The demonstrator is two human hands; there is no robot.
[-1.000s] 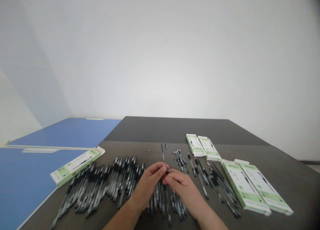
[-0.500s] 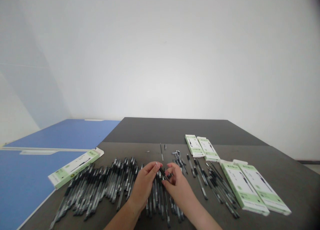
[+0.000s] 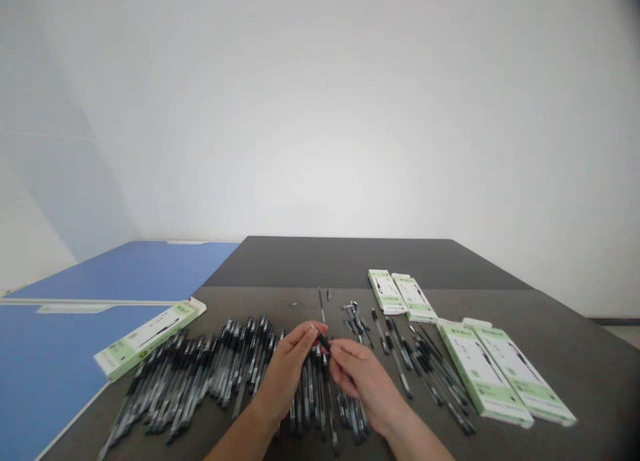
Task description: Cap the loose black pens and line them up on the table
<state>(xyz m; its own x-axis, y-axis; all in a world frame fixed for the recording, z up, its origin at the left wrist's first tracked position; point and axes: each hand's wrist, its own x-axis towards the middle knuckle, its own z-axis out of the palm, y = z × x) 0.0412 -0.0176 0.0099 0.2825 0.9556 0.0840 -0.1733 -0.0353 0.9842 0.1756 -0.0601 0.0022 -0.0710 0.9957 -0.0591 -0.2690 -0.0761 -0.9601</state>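
Note:
Between my two hands is a pen [image 3: 323, 341] with a black grip, held slanting just above the table. My left hand [image 3: 287, 364] pinches its upper end between thumb and fingertips. The fingers of my right hand [image 3: 357, 374] are closed on its lower end, which they partly cover. Under and between the hands lies a group of clear-barrelled pens [image 3: 313, 394] with dark ends. A large spread of similar pens [image 3: 200, 374] lies to the left of my left hand.
More pens and thin pen parts [image 3: 435, 374] lie to the right. Small pen pieces [image 3: 356, 321] sit beyond my right hand. Green-and-white pen boxes [image 3: 485, 374] lie at right, others [image 3: 387, 291] farther back, and one box [image 3: 150, 337] at left. Blue panels [image 3: 50, 374] adjoin the dark table [image 3: 350, 264].
My right hand has turned, and its fingers have closed together round the pen's lower end. My left hand keeps its pinch, almost in the same place. The view has shifted slightly.

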